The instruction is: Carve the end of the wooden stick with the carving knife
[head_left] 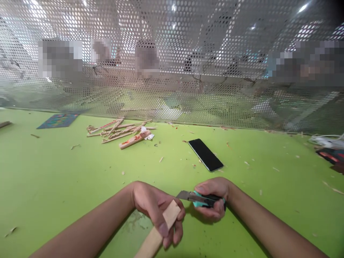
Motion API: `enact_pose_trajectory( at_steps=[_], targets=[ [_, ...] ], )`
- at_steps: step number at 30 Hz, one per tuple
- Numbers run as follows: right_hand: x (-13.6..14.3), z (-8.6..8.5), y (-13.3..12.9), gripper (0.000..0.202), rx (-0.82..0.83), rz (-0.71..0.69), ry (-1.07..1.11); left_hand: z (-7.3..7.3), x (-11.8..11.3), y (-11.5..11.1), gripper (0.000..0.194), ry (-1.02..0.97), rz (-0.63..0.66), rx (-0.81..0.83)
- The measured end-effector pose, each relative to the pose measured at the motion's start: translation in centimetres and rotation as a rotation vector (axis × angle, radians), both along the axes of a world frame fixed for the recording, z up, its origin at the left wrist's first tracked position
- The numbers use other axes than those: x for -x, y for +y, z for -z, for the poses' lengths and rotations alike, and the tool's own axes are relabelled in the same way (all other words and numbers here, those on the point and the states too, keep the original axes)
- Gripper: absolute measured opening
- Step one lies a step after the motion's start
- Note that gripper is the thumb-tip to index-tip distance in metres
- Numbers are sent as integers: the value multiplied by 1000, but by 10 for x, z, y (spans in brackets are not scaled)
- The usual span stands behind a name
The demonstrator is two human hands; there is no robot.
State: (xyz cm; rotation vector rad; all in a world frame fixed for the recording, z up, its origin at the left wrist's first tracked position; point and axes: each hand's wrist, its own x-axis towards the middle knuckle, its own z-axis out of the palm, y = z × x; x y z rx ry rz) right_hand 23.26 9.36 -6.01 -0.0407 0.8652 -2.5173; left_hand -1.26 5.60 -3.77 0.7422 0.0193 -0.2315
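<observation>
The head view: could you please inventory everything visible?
wood strip: one, pale, lower centre
utility knife: one, teal, lower centre
phone: one, black, beyond knife
sticks: several, pale, upper left heap
stained block: one, pale, beside sticks
tissue: some, white, at block
patterned sheet: one, bluish, far left
wood piece: one, brown, left edge
cable: some, white, right edge
unclear item: one, dark, right edge
shavings: many, pale, scattered
table: one, green, beneath
screen: one, grey, behind table
people: several, blurred, beyond screen
left hand: one, around strip
right hand: one, around knife

head view | from above, facing forward-down | hands [152, 204] close, low centre | table [80, 168], perforated screen [172, 93] beyond
</observation>
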Motion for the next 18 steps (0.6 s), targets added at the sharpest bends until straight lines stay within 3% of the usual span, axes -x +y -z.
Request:
enact_pose_trajectory(
  at_steps=[7,13,18],
  targets=[
    [-1,0,-2,69,1,31,37,5,-4,1,35,-110,-7,-13],
    [-2,6,-3,71,21,43,96,22,-5,-3,30,-210,-178,-55],
    [-2,6,-4,70,44,55,139,18,-2,-4,30,-195,-185,-26]
  ],
)
